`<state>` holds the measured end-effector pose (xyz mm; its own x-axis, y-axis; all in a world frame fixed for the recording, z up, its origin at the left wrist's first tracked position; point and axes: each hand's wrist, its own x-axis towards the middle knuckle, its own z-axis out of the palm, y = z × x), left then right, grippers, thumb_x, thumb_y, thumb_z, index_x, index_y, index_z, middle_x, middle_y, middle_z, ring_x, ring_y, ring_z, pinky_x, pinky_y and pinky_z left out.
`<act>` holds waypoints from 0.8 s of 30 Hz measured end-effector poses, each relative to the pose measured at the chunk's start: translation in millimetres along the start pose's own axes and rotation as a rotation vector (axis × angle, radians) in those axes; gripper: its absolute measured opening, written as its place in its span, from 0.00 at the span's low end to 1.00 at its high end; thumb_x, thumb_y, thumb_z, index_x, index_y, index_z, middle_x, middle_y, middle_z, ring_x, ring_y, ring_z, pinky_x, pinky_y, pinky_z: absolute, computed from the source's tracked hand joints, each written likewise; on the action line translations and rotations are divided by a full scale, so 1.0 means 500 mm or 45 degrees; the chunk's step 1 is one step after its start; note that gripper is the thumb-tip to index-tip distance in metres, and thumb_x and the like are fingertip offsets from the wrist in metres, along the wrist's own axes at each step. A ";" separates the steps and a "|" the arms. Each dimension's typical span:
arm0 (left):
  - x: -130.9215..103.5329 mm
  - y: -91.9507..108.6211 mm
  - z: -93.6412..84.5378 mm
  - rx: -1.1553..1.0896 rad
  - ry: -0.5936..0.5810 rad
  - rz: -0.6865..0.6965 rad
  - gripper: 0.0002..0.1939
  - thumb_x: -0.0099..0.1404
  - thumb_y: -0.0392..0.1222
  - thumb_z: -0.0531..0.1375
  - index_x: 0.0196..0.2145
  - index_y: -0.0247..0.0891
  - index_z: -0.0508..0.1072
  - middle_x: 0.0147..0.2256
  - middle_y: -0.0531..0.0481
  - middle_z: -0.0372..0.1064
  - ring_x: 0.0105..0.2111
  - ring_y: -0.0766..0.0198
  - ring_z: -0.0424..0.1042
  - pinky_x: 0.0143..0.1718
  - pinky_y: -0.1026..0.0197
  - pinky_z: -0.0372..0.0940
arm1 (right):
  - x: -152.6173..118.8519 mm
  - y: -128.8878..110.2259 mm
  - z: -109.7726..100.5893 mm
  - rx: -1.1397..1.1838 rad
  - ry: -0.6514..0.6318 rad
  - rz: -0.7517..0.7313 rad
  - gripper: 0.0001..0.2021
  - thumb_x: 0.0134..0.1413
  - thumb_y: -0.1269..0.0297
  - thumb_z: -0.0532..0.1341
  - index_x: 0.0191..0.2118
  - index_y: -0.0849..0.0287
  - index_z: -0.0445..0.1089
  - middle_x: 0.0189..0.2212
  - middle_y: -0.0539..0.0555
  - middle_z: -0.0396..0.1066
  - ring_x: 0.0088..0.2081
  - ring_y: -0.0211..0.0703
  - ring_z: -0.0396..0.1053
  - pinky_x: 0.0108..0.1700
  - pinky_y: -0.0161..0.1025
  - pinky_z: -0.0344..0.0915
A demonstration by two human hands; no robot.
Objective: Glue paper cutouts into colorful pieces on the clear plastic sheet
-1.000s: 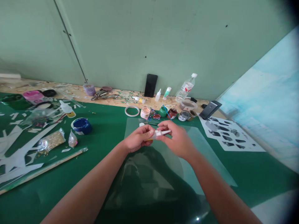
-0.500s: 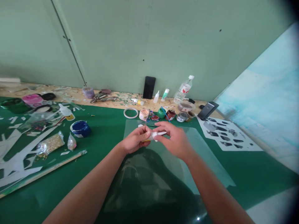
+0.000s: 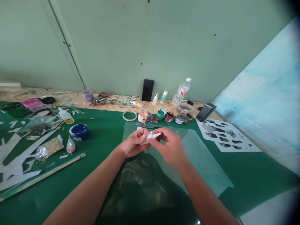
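Green wall (image 3: 105, 47) rises beyond the sheet (image 3: 208, 162), and the green mat (image 3: 246, 168) spreads beneath it and out to both sides. The sheet itself is clear and lies under both hands. To its right, the printed paper (image 3: 248, 148) bears dark shapes, with a black device (image 3: 206, 112) standing at the paper's far edge. White scraps (image 3: 16, 168) lie well to the left of the sheet, and a long stick (image 3: 47, 174) slants between them and it.

Above the sheet, the left hand (image 3: 134, 143) grasps the glue bottle (image 3: 150, 137) by its body, thumb on top, fingers curled round it. The right hand (image 3: 171, 145) has its thumb and fingers closed in a pinch at the white nozzle end, whose tip points right. How the remaining right fingers are curled, I cannot tell.

Past the sheet's far edge stand a water bottle (image 3: 180, 95) and an upright phone (image 3: 147, 90). Nearer that edge, from left to right, come a ring (image 3: 129, 120), a peach jar (image 3: 142, 116), a green jar (image 3: 160, 115), a red jar (image 3: 169, 117) and a grey jar (image 3: 180, 118). Left of the sheet are a bead bag (image 3: 50, 148), a blue jar (image 3: 79, 133) and, smallest, a little pouch (image 3: 70, 146).
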<state>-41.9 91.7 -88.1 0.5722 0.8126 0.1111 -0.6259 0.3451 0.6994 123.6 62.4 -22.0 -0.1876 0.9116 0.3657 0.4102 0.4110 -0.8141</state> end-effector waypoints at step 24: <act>-0.012 -0.001 0.003 -0.092 -0.083 0.017 0.18 0.50 0.43 0.73 0.35 0.36 0.72 0.32 0.50 0.70 0.30 0.65 0.72 0.32 0.65 0.67 | -0.048 -0.061 0.027 -0.430 0.197 -0.157 0.17 0.54 0.55 0.65 0.23 0.59 0.64 0.17 0.46 0.61 0.20 0.34 0.57 0.25 0.35 0.51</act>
<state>-44.1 86.1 -88.4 0.5956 0.7857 0.1673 -0.6689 0.3697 0.6449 103.6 27.9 -12.0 -0.1274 0.8343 0.5365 0.6682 0.4719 -0.5752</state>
